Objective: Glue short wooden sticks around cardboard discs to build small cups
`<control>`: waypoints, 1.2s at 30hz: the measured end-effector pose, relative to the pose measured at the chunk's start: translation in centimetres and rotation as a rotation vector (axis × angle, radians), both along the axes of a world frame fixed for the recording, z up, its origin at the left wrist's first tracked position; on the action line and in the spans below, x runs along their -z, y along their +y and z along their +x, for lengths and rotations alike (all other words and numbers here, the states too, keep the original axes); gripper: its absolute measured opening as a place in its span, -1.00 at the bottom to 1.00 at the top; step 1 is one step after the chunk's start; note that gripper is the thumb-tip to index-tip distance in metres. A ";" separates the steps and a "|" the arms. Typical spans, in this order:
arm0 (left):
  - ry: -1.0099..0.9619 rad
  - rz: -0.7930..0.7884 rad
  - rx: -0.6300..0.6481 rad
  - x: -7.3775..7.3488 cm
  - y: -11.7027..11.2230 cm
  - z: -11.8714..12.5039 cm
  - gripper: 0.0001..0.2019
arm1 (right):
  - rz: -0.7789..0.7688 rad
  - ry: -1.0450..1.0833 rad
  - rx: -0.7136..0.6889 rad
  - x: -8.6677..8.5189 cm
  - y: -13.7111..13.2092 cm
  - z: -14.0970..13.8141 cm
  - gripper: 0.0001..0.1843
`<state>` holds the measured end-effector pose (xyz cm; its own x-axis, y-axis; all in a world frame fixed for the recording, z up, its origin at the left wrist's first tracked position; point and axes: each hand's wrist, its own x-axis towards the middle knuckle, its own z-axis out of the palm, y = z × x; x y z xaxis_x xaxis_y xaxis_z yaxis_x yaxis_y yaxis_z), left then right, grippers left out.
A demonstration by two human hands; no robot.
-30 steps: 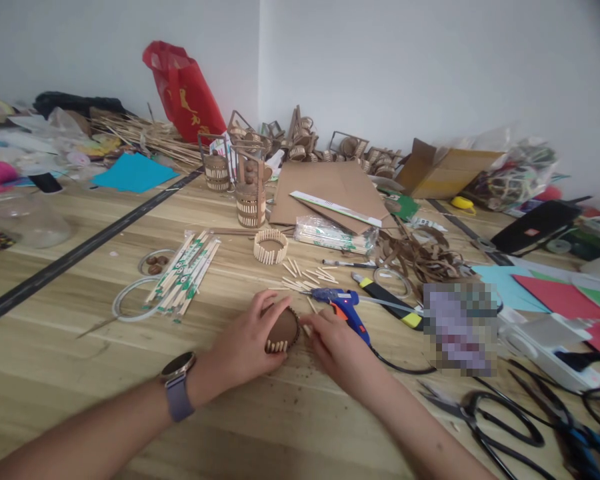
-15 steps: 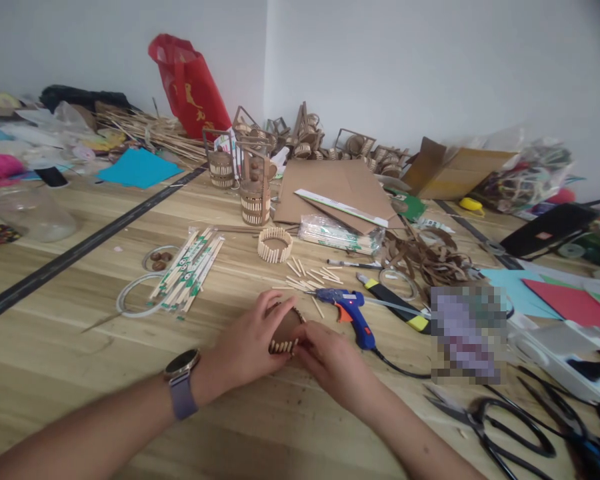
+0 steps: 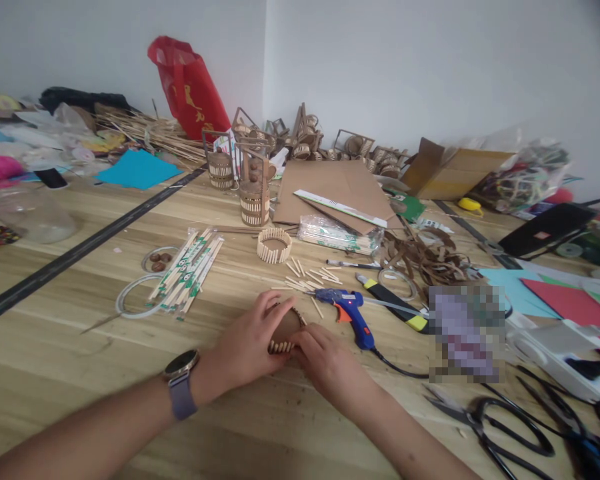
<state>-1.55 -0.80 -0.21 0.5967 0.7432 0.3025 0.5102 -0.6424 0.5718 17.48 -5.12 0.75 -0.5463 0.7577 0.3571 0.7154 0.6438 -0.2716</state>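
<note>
Between my hands is a round brown cardboard piece point(image 3: 283, 327) with short wooden sticks standing along its rim. My left hand point(image 3: 247, 340), a watch on its wrist, curves around the left and far side of the piece and grips it. The fingers of my right hand point(image 3: 327, 360) are pinched together at the near right rim, and whatever sits between the fingertips is hidden. Just beyond lie loose short sticks point(image 3: 327, 275) and a blue glue gun point(image 3: 350, 310) with an orange trigger. A finished ring of pale sticks point(image 3: 274, 246) stands farther back.
Left are wrapped stick bundles point(image 3: 187, 270) and white tape rolls point(image 3: 139, 295). Small bucket-like models point(image 3: 255, 200) stand behind, beside cardboard sheets point(image 3: 335, 183). A utility knife point(image 3: 393, 303), black-handled scissors point(image 3: 510, 427) and the glue gun's cord point(image 3: 400, 369) lie to the right.
My right hand has shifted slightly left and its fingertips have moved along the near rim. My left hand keeps its hold on the cardboard piece.
</note>
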 end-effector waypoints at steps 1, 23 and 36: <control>0.001 0.006 0.001 0.0 0.0 0.0 -0.17 | 0.013 -0.008 0.000 0.0 0.0 0.0 -0.85; -0.003 0.024 0.007 0.0 -0.1 0.0 -0.20 | 0.121 -0.055 0.004 0.8 -0.3 -0.1 -0.83; 0.033 -0.029 0.014 -0.7 0.5 -0.5 -0.14 | 0.063 -0.003 0.301 -2.4 0.7 4.2 -0.75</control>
